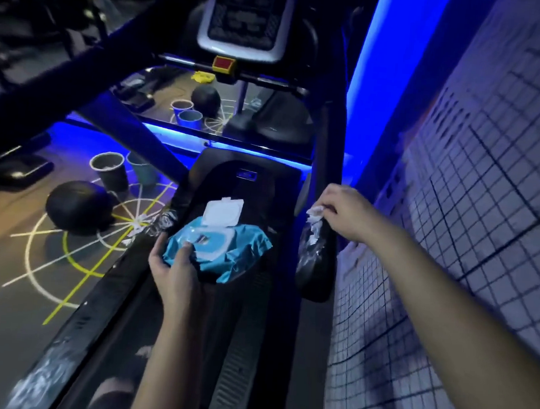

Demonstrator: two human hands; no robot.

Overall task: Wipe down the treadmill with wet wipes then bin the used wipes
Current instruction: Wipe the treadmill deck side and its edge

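Wiping the handrail (head view): the right hand (348, 213) pinches a crumpled white wipe (314, 212) against the upper part of the treadmill's right handrail (316, 271), to the right of the wet-wipe pack (223, 252).
Right grip: clenched on the wipe, fingertips curled over it.
Left grip: the left hand (174, 271) grasps the pack's near-left corner, thumb on top.
Lid: the white flip lid (223, 212) stands open at the pack's far edge.
Pack: held above the treadmill belt (235, 361).
Streaks: whitish marks lie on the handrail just below the wipe, right of the pack; wet film or glare, I cannot tell.
Doing it well: the bunched wipe probably covers little, so spread it under more fingers, wrap it round the rail and draw it down through the streaks in one steady pass.
Bin: a dark bucket (109, 170) stands on the floor left of the pack and beyond it; whether it is the bin is unclear.
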